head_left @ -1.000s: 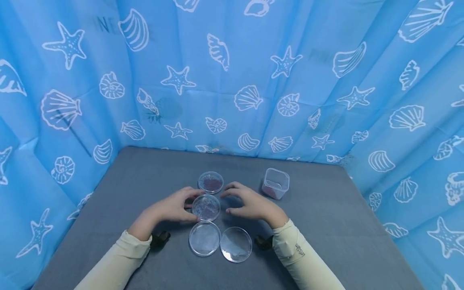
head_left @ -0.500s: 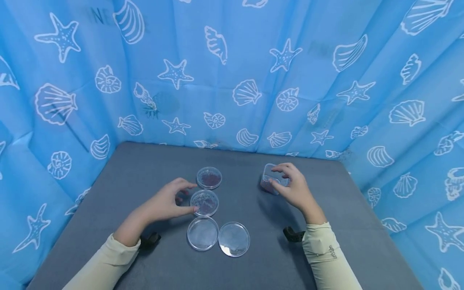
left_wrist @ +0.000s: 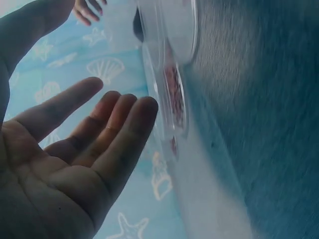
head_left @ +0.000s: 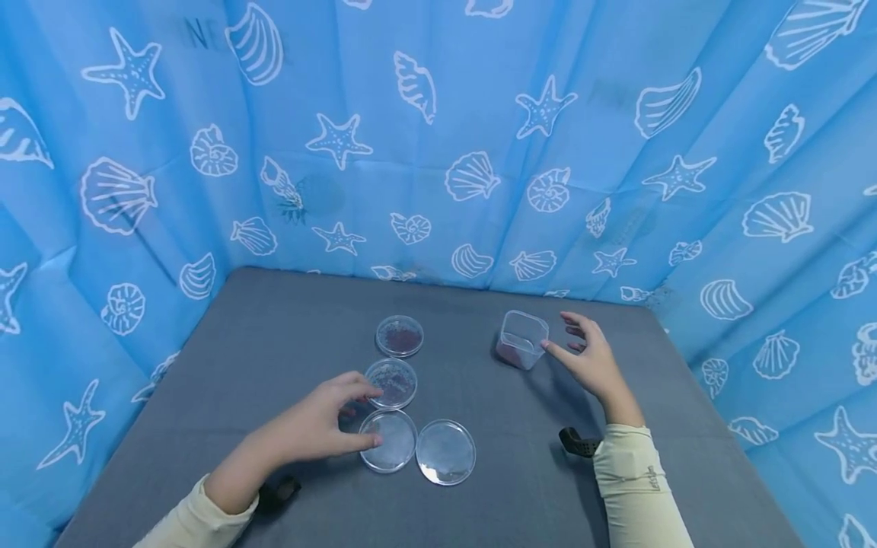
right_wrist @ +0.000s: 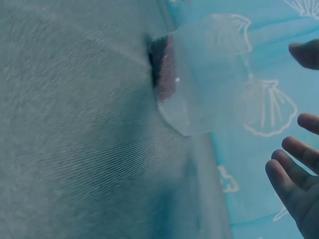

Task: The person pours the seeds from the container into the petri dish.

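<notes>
My left hand [head_left: 318,426] hovers at the left of two round clear petri dishes, fingers spread and holding nothing. Its fingertips overlap a dish [head_left: 397,387] with reddish granules and its thumb overlaps a dish [head_left: 393,449] without granules. In the left wrist view the palm faces the granule dish [left_wrist: 174,94]. My right hand [head_left: 591,365] is beside a clear square plastic tub [head_left: 527,346], thumb tip right at its near right corner in the head view. Dark red granules [right_wrist: 167,69] lie in the tub's bottom. The right wrist view shows a gap between the fingers and the tub.
Another petri dish [head_left: 400,336] with dark red granules sits farthest back in the row. To the front right lies a transparent round dish or lid [head_left: 445,453]. A grey cloth [head_left: 493,502] covers the table, with a blue shell-patterned curtain [head_left: 425,190] behind and at the sides.
My right hand has moved away from the dishes to the tub, passing over it to its right side. My left hand has drawn back toward the front, off the middle granule dish's side.
</notes>
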`<state>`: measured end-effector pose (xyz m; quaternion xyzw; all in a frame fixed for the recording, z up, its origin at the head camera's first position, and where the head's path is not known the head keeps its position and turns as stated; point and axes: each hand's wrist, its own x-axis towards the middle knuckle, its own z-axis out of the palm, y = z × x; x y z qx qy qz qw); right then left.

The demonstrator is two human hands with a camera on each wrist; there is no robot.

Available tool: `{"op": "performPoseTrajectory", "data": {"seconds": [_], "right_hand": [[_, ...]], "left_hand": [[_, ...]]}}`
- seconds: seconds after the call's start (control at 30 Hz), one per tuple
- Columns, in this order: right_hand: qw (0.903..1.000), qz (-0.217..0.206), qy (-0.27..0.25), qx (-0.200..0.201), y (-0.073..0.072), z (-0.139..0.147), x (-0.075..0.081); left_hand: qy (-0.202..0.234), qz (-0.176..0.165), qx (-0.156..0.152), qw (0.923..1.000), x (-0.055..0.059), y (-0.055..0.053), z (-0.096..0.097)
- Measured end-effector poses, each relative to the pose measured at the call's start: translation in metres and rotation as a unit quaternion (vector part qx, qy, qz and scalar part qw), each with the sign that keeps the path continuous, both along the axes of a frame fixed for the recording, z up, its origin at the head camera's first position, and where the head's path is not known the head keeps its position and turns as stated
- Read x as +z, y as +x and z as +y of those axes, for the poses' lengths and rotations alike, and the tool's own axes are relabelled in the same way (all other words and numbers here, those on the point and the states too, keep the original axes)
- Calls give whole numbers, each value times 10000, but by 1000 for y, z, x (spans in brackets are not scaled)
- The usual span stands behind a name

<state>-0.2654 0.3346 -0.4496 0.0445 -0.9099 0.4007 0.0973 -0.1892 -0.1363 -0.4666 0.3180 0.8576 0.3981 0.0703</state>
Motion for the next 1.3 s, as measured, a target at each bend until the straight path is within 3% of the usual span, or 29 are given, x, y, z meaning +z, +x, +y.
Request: {"op": "performPoseTrajectory", "data": {"seconds": [0.27,0.53,1.07,1.3], "right_hand": [[9983,-471,-224,242,-8,4,-11],[9966,-589,-436,380,-12,5,-16],[9938,-736,-583,595,-17,-5,-20],[9938,-743,-560,603,-18,-5,-21]], "left_hand": [[-710,118,150,9973,-5,11,9],[-548,353,28,9979,-4,16,15],[-906,273,285,9951,-8,15,21],[-799,556,390,9945,-11,14,24]]}}
